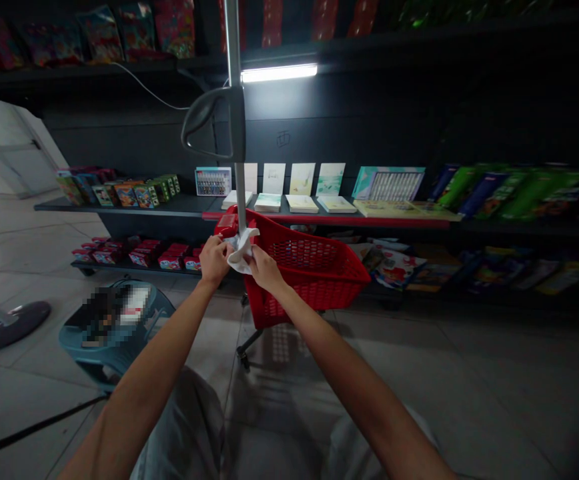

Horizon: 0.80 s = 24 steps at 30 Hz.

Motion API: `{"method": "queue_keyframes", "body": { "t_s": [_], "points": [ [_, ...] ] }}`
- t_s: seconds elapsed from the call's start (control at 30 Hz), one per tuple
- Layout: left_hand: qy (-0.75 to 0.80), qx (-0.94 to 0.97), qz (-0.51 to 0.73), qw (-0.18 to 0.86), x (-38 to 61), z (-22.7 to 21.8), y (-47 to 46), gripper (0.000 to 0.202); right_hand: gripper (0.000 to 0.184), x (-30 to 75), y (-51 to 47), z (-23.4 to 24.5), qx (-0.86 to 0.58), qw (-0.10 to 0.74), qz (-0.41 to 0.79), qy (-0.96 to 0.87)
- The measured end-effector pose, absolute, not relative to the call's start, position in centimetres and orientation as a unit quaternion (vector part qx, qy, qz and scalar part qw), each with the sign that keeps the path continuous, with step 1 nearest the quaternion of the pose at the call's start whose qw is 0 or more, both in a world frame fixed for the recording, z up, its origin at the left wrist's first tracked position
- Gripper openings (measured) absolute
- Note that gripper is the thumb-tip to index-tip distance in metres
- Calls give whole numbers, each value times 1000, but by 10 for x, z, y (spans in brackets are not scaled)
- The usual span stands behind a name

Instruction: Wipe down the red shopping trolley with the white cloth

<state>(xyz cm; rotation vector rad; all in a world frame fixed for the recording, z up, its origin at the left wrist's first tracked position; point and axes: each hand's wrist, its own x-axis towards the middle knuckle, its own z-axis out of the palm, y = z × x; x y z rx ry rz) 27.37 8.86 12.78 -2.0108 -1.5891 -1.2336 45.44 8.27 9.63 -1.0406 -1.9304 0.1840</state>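
Both my arms reach forward to a red shopping trolley basket (314,267) on wheels. A white cloth (242,253) is bunched at the foot of the trolley's grey pole handle (237,120), which rises upright to a looped grip. My left hand (214,259) is closed on the cloth's left side. My right hand (265,268) pinches the cloth from the right. The two hands almost touch, right at the basket's near rim.
Dark shelves (319,217) behind the trolley carry notebooks, boxed sets and toy packs, lit by a strip lamp (278,72). A teal plastic stool (114,327) stands on the tiled floor at left. A round stand base (12,323) and a black cable lie further left.
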Motion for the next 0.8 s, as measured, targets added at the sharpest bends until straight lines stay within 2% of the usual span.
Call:
{"method": "queue_keyframes", "body": {
  "t_s": [0.13, 0.4, 0.57, 0.63, 0.8],
  "points": [
    [-554, -692, -435, 160, 273, 125, 91, 36, 25, 488, 81, 79, -421, 444, 54, -789],
    [-565, -690, -430, 141, 267, 128, 96, 38, 31, 598, 67, 27, -555, 360, -40, -749],
    [-577, -679, -437, 124, 269, 132, 90, 36, 36, 620, 61, 15, -555, 361, -52, -748],
    [-567, -673, -453, 141, 272, 126, 76, 35, 37, 617, 59, 15, -555, 359, -55, -748],
    [-500, -709, -466, 176, 290, 85, 27, 49, 38, 612, 50, 18, -545, 332, -67, -767]
  ]
}}
